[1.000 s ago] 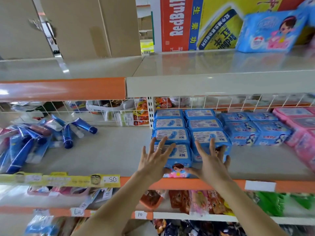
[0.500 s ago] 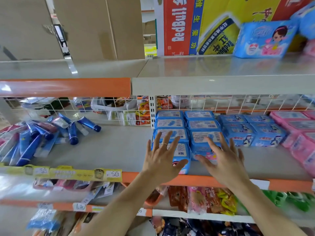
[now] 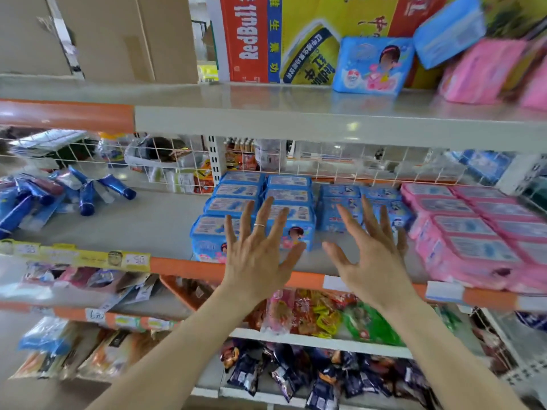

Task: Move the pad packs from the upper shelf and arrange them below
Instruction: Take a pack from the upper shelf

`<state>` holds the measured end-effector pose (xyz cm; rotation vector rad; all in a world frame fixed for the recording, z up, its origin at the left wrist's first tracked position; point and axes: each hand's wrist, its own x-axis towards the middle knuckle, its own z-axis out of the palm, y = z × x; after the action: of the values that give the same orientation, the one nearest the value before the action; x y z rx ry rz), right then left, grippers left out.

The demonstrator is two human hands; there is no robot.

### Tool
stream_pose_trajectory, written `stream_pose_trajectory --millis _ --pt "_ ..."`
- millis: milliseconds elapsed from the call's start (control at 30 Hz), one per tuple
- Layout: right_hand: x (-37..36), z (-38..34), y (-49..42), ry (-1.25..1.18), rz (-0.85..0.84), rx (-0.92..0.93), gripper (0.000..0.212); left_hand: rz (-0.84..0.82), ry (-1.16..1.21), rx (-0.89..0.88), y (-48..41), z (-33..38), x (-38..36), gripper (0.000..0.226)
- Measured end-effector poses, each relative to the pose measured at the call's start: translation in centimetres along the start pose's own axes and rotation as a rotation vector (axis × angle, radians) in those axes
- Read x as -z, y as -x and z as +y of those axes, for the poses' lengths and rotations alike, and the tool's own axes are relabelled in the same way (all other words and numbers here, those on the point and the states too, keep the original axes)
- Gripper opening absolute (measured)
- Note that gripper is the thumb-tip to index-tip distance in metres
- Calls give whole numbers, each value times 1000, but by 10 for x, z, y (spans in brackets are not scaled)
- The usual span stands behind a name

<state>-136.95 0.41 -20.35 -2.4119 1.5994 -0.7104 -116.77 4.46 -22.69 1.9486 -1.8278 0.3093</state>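
**Both hands spread and empty before the blue packs**

The left hand (image 3: 254, 255), with a ring (image 3: 259, 225) on one finger, is released: its fingers are splayed straight and grasp nothing. It hovers in front of the two front blue pad packs (image 3: 207, 235) on the middle shelf (image 3: 148, 220). Whether its fingertips touch them cannot be told. The right hand (image 3: 373, 255), at 3 o'clock of the left, is just as splayed and empty. It is raised over the bare shelf front, before a second block of blue packs (image 3: 334, 208).

The blue pad packs stand in two close rows running back toward 12 o'clock, up to the wire grid (image 3: 325, 167). At 3 o'clock of them, rows of pink packs (image 3: 473, 232) fill the shelf out to the view's edge.

On the upper shelf (image 3: 266, 96), at 1 o'clock of the hands, one blue pack (image 3: 371, 66) leans upright against a Red Bull carton (image 3: 296, 37). A tilted blue pack (image 3: 447, 31) and blurred pink packs (image 3: 485, 72) lie at 2 o'clock. A brown cardboard box (image 3: 124, 37) stands at 11 o'clock.

Blue tubes (image 3: 85, 190) lie scattered at 9 o'clock on the middle shelf. Snack bags (image 3: 310, 312) crowd the shelf at 6 o'clock, under the hands.
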Motion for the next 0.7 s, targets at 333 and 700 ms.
stream_pose_trajectory --millis 333,700 --pt "54 66 36 -25 98 8 77 -2 49 1 19 94 2 76" --pt "54 111 43 -61 84 -148 67 -67 62 -93 14 109 -16 71"
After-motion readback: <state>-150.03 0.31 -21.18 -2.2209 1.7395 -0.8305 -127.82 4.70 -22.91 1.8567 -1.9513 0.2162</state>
